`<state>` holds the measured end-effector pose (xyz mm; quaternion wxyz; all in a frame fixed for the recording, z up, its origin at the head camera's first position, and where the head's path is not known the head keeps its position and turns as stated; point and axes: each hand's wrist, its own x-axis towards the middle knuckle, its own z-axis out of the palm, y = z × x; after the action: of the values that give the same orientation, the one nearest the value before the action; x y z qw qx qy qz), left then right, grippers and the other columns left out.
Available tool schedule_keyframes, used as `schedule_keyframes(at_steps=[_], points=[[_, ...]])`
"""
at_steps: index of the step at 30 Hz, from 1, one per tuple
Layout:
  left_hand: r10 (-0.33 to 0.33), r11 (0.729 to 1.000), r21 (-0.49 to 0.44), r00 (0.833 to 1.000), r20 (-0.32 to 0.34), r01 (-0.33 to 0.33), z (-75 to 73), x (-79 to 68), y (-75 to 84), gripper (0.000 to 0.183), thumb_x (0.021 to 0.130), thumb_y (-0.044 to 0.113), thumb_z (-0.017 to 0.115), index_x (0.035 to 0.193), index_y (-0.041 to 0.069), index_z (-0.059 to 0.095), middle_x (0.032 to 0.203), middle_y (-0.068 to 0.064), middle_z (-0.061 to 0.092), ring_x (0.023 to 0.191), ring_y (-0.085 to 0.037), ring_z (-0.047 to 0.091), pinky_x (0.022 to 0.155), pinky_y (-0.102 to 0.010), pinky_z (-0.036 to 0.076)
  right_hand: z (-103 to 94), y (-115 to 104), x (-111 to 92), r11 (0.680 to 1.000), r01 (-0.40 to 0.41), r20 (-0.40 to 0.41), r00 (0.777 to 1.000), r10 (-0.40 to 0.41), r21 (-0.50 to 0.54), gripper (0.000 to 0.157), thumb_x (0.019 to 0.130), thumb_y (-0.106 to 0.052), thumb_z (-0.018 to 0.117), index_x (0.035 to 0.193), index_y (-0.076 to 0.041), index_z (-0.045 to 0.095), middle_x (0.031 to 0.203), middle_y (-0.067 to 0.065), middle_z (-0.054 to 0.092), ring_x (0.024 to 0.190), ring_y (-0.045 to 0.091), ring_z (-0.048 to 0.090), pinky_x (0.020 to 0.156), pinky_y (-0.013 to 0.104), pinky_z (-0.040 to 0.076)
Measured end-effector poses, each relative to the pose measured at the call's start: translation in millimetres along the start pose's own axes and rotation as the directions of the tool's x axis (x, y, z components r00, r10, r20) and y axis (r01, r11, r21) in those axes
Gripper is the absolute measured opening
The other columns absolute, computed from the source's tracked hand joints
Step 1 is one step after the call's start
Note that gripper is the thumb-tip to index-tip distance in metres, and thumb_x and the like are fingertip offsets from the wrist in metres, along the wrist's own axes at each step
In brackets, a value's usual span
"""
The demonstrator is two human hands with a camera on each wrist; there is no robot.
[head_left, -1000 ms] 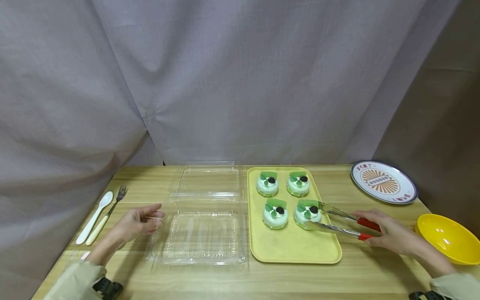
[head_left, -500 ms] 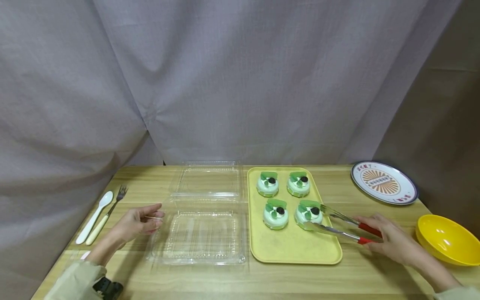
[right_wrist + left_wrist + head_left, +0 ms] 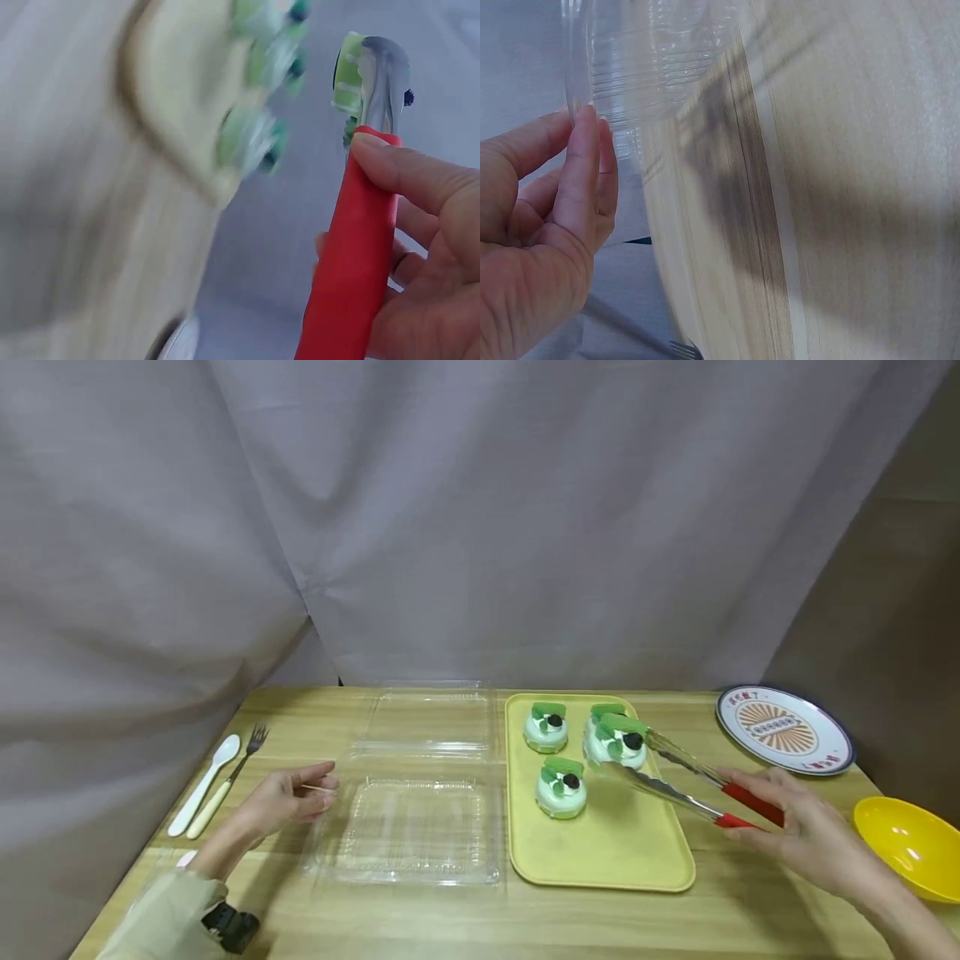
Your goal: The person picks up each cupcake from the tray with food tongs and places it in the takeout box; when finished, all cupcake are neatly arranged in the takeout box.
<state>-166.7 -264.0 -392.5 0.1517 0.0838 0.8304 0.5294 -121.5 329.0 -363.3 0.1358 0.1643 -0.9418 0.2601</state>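
Observation:
My right hand [image 3: 798, 827] grips the red handles of metal tongs [image 3: 678, 795]. Between the tong tips a small pale-green cake [image 3: 618, 752], topped with a green leaf and dark berry, hangs above the yellow tray [image 3: 592, 864]. The right wrist view shows the lifted cake [image 3: 347, 75] partly behind the tongs' metal arm. On the tray sit a front cake [image 3: 561, 792], a back-left cake [image 3: 546, 731] and one partly hidden by the raised cake. At the left, my left hand [image 3: 281, 802] pinches the edge of an opened clear plastic container [image 3: 408, 868], thumb and fingertips at its rim [image 3: 581, 67].
A white spoon [image 3: 202, 789] and a fork [image 3: 228, 785] lie left of my left hand. At the back right rests a patterned plate [image 3: 783, 729], with a yellow bowl [image 3: 911, 843] nearer the front. A grey curtain [image 3: 525, 527] hangs behind the wooden table [image 3: 420, 922].
The front-right cake has left the tray in the tongs, rising and shifting toward the back. The tongs have closed in on it. My left hand keeps its place at the container.

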Motion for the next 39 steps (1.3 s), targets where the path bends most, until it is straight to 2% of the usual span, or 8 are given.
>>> schedule_keyframes(at_steps=[2,5,9,13,17,21,26,39], points=[[-0.001,1.0,-0.012,1.0,0.0,0.001,2.4,5.2,1.7,0.066,0.095,0.004,0.06,0.145,-0.017,0.025,0.131,-0.037,0.049,0.094,-0.009,0.064,0.084,-0.022,0.061,6.8,-19,7,0.999,0.049,-0.002,0.999,-0.049,0.02,0.067,0.066,-0.003,0.086,0.129,-0.008,0.062,0.097,-0.009,0.054,0.074,-0.005,0.041,0.052,0.018,0.031],[0.006,0.999,-0.033,1.0,-0.003,-0.006,5.2,10.7,3.4,0.065,0.094,0.003,0.06,0.145,-0.018,0.026,0.129,-0.038,0.049,0.09,-0.005,0.064,0.08,-0.019,0.061,28.7,-53,20,0.985,0.155,0.011,0.988,-0.156,0.081,0.065,0.066,-0.002,0.086,0.127,-0.007,0.064,0.097,-0.007,0.056,0.081,-0.007,0.043,0.057,0.017,0.038],[0.013,0.999,-0.046,1.0,-0.002,-0.013,6.6,12.2,4.1,0.064,0.094,0.001,0.06,0.144,-0.02,0.025,0.125,-0.037,0.05,0.086,-0.001,0.063,0.076,-0.017,0.06,64.4,-104,39,0.96,0.236,0.097,0.963,-0.252,0.151,0.06,0.069,-0.006,0.086,0.126,-0.008,0.065,0.097,-0.005,0.057,0.083,-0.002,0.045,0.062,0.018,0.043],[0.011,0.999,-0.05,1.0,-0.005,-0.012,6.5,11.4,5.6,0.065,0.094,0.001,0.06,0.144,-0.019,0.025,0.124,-0.036,0.051,0.086,-0.001,0.062,0.077,-0.017,0.06,93.5,-145,56,0.96,0.236,0.223,0.938,-0.265,0.148,0.059,0.072,-0.011,0.085,0.128,-0.009,0.065,0.095,-0.004,0.057,0.082,0.004,0.043,0.064,0.017,0.039],[0.007,0.999,-0.05,1.0,-0.008,-0.007,6.4,11.0,6.6,0.065,0.093,0.001,0.061,0.144,-0.018,0.025,0.124,-0.036,0.052,0.088,-0.004,0.063,0.079,-0.019,0.061,115.2,-171,68,0.964,0.231,0.31,0.914,-0.26,0.129,0.058,0.074,-0.01,0.082,0.13,-0.011,0.064,0.094,-0.003,0.056,0.08,0.007,0.042,0.063,0.016,0.035],[0.005,0.999,-0.053,1.0,-0.008,-0.006,6.2,10.7,5.5,0.066,0.092,0.0,0.061,0.144,-0.018,0.025,0.124,-0.037,0.052,0.087,-0.004,0.063,0.079,-0.019,0.061,130.1,-185,75,0.966,0.236,0.342,0.903,-0.259,0.109,0.057,0.073,-0.01,0.082,0.128,-0.011,0.066,0.093,-0.003,0.055,0.078,0.007,0.041,0.059,0.016,0.033],[0.002,0.998,-0.055,1.0,-0.013,-0.003,5.9,10.0,4.3,0.066,0.092,0.0,0.061,0.144,-0.019,0.025,0.124,-0.037,0.052,0.085,0.0,0.061,0.079,-0.019,0.061,140.6,-193,78,0.965,0.246,0.35,0.9,-0.261,0.087,0.056,0.07,-0.012,0.082,0.124,-0.011,0.068,0.088,-0.003,0.052,0.074,0.006,0.038,0.052,0.016,0.031],[-0.009,0.999,-0.046,0.999,-0.037,0.007,3.0,4.0,0.0,0.065,0.091,-0.001,0.061,0.143,-0.019,0.026,0.122,-0.036,0.053,0.088,-0.005,0.062,0.079,-0.02,0.061,141.5,-206,80,0.97,0.233,0.417,0.877,-0.239,0.066,0.057,0.069,-0.013,0.08,0.124,-0.01,0.068,0.079,-0.005,0.043,0.064,0.008,0.035,0.047,0.018,0.03]])
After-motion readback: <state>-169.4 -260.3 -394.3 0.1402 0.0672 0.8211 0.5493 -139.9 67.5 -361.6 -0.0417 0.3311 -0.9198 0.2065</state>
